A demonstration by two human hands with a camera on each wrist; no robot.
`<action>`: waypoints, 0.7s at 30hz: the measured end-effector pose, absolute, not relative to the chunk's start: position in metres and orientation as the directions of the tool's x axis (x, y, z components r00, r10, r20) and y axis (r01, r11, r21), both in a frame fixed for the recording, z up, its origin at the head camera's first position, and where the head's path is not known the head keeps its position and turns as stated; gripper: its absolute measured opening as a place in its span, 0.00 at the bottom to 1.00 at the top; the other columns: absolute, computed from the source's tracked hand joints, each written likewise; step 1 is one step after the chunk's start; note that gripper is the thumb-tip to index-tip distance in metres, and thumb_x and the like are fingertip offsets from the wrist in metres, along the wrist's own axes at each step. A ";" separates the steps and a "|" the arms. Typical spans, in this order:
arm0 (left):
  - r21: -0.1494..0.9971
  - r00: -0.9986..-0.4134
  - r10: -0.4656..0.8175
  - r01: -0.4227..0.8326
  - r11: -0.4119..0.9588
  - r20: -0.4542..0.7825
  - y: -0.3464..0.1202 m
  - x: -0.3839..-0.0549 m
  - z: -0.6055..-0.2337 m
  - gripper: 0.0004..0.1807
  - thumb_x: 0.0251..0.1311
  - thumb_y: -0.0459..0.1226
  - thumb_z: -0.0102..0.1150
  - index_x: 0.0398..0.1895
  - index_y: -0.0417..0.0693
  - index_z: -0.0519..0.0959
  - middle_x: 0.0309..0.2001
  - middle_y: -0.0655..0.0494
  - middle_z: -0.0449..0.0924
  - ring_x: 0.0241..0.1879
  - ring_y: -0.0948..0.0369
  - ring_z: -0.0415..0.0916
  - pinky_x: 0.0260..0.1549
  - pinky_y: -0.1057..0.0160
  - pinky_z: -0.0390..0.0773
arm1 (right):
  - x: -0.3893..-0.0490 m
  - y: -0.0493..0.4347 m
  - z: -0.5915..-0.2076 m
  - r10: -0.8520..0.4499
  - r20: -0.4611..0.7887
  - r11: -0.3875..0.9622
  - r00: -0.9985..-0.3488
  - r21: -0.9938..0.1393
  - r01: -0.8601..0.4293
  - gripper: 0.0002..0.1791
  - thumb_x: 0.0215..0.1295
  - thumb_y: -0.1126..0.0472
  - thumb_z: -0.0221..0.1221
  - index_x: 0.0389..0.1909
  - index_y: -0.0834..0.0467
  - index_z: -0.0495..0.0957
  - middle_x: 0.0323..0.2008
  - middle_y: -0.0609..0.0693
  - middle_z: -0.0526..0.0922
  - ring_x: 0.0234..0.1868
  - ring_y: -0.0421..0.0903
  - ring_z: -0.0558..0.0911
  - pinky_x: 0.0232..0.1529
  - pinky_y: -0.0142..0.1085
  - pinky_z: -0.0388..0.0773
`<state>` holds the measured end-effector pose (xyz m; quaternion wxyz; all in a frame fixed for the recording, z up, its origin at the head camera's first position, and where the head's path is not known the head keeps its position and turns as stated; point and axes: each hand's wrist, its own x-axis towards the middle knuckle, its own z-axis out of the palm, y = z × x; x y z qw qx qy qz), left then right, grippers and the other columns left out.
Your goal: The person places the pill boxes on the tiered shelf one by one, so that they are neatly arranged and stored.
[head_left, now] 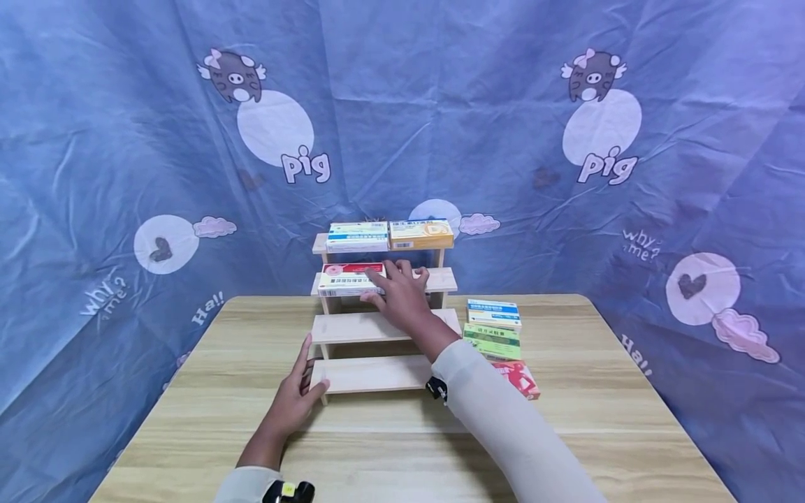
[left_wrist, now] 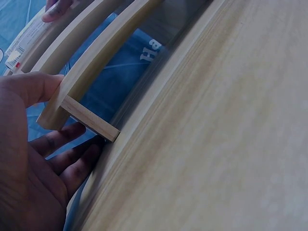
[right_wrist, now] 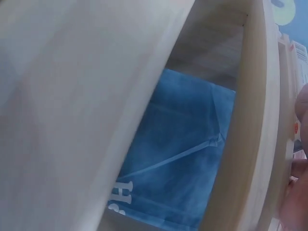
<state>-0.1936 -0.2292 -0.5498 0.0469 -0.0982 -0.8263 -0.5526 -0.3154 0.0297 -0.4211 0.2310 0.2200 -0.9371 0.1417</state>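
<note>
A pale wooden four-step rack (head_left: 371,376) stands on the table. My left hand (head_left: 295,395) grips the left end of its lowest step, the thumb on top and the fingers underneath and beside it, as the left wrist view shows. On the second step from the top lies a red-and-white medicine box (head_left: 346,281). My right hand (head_left: 402,297) reaches over the rack and holds this box at its right end, thumb at the front edge and index finger over the top. Its other fingers bend over the step to the right. Only part of that hand (right_wrist: 296,202) appears in the right wrist view.
The top step bears a blue-and-white box (head_left: 357,237) and an orange-and-white box (head_left: 421,235). Right of the rack, another blue-and-white box (head_left: 493,313), a green box (head_left: 492,341) and a red box (head_left: 520,378) lie in a column on the table (head_left: 604,419). A blue printed cloth (head_left: 390,140) hangs behind.
</note>
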 end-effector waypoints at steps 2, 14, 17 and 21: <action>0.903 -0.976 0.112 0.217 0.370 0.188 -0.229 -0.194 -0.550 0.53 0.77 0.38 0.65 0.93 0.60 0.41 0.78 0.31 0.71 0.76 0.37 0.74 0.60 0.73 0.77 | -0.316 0.029 -0.419 -0.350 0.485 0.869 -0.801 -0.150 -0.471 0.37 0.73 0.30 0.60 0.80 0.36 0.74 0.74 0.55 0.76 0.71 0.58 0.71 0.71 0.76 0.59; 0.889 -0.975 0.105 0.221 0.401 0.195 -0.230 -0.194 -0.553 0.53 0.78 0.38 0.65 0.93 0.65 0.40 0.78 0.33 0.71 0.76 0.38 0.73 0.62 0.70 0.78 | -0.315 0.026 -0.415 -0.305 0.449 0.870 -0.840 -0.228 -0.438 0.38 0.73 0.30 0.63 0.80 0.38 0.74 0.76 0.54 0.76 0.75 0.59 0.70 0.72 0.76 0.58; 0.892 -0.975 0.107 0.220 0.394 0.194 -0.230 -0.194 -0.552 0.53 0.78 0.39 0.65 0.93 0.64 0.41 0.79 0.33 0.71 0.76 0.38 0.73 0.62 0.71 0.77 | -0.312 0.024 -0.413 -0.296 0.445 0.869 -0.845 -0.243 -0.432 0.39 0.74 0.31 0.63 0.81 0.41 0.73 0.77 0.55 0.76 0.75 0.60 0.70 0.72 0.75 0.58; 0.897 -0.976 0.111 0.215 0.386 0.186 -0.230 -0.194 -0.551 0.53 0.78 0.39 0.65 0.93 0.64 0.41 0.79 0.32 0.70 0.77 0.38 0.72 0.62 0.71 0.77 | -0.311 0.023 -0.413 -0.280 0.434 0.874 -0.856 -0.254 -0.415 0.45 0.73 0.30 0.63 0.83 0.50 0.69 0.79 0.55 0.74 0.77 0.60 0.70 0.73 0.73 0.58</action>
